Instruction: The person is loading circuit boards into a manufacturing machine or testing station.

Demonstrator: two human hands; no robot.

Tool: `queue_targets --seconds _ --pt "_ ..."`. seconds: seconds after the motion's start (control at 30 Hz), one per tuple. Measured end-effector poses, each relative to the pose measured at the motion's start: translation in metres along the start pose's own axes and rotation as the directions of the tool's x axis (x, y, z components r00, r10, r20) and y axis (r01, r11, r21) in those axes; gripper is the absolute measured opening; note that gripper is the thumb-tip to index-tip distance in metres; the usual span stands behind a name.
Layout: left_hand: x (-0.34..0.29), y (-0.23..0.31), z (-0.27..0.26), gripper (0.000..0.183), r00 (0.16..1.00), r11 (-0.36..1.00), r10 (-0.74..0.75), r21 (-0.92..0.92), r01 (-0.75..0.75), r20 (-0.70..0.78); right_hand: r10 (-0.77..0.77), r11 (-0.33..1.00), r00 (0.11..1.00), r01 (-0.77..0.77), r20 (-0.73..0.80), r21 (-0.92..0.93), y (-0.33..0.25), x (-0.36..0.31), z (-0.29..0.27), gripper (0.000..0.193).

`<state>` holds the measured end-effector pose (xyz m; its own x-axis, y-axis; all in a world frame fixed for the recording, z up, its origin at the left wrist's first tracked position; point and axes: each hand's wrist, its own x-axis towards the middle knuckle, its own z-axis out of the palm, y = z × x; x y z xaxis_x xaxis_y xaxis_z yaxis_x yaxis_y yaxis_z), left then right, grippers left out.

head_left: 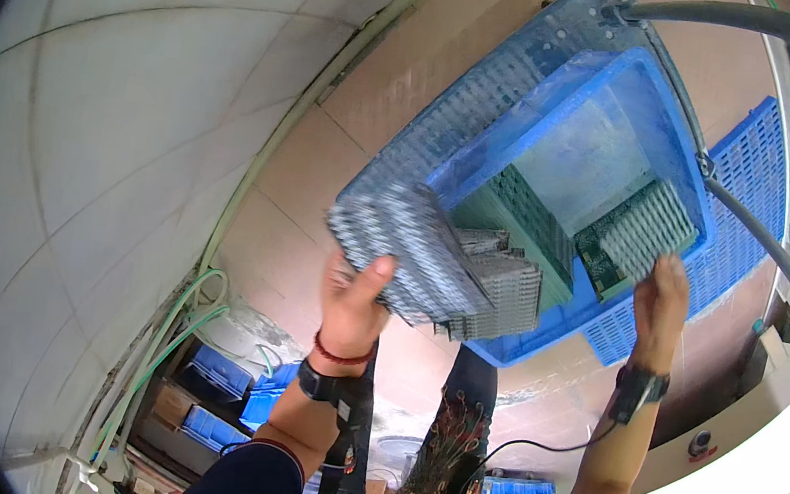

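Note:
My left hand (352,314) is closed round the near edge of a thick stack of grey, ribbed circuit board panels (405,248). The thumb lies on top, and the stack is slightly blurred. Over the right part of a blue plastic bin (490,349), my right hand (661,310) pinches the edge of a green circuit board panel (640,239) with pale rows on it. Inside the bin stands a block of green circuit boards (524,227). More grey panels (507,298) lean in its near left corner, partly hidden by the stack I hold.
The bin rests on a dark grey-blue trolley (455,104) with a metal tube handle (753,217). A blue slatted crate (765,168) sits to the right. White wall tiles (151,112) rise on the left. Hoses (161,346) and blue trays (213,429) are at lower left. A cable runs from my right wrist.

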<state>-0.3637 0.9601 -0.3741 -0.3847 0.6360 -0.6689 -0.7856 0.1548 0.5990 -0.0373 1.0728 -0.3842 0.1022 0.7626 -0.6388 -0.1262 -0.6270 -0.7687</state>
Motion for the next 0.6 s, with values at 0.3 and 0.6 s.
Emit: queue_targets --seconds 0.3,0.6 --pt "-0.059 -0.053 0.016 0.032 0.952 0.933 -0.238 0.318 0.168 0.195 0.071 0.973 0.973 -0.020 0.218 -0.230 0.034 -0.092 -0.004 0.019" --pt "-0.061 -0.061 -0.008 0.068 0.886 0.127 0.372 0.931 -0.343 0.276 -0.075 0.757 0.966 0.217 0.248 -0.617 0.067 -0.072 0.046 0.057"
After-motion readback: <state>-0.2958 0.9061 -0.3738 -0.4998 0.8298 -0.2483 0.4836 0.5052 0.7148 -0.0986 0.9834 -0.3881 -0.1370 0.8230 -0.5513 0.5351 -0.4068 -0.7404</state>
